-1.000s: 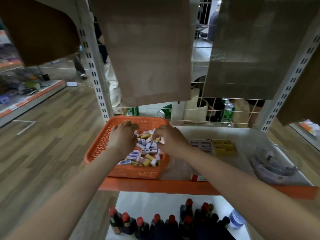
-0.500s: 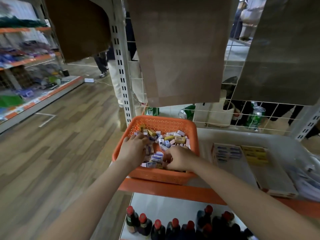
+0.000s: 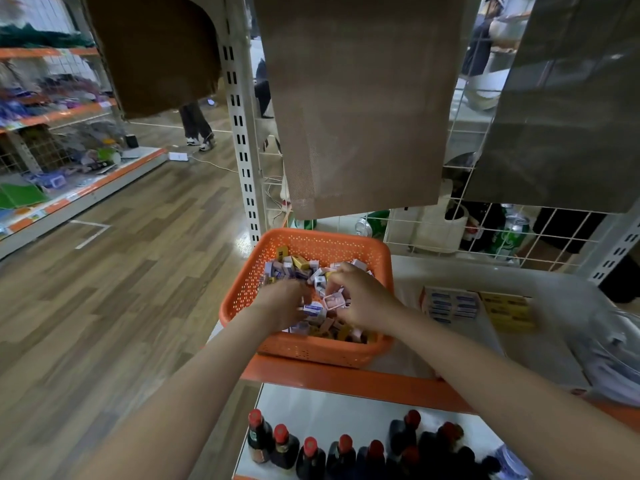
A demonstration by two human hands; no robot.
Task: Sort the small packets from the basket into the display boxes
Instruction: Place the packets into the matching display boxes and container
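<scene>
The right hand (image 3: 363, 301) pinches a pink-white packet (image 3: 334, 301) over the orange basket (image 3: 313, 351). The left hand (image 3: 280, 304) is blurred among the loose packets (image 3: 294, 266), and its grip cannot be determined.

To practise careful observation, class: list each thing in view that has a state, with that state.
orange basket: upright, heaped with small packets.
left hand: down among the packets, grip blurred.
right hand: pinching a pink-edged packet.
blue display box: open, stocked.
yellow display box: open, stocked.
bottles: upright, capped.

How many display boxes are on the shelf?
2: the blue display box right of the orange basket, and the yellow display box next to it, farther right. More may be hidden.
</scene>
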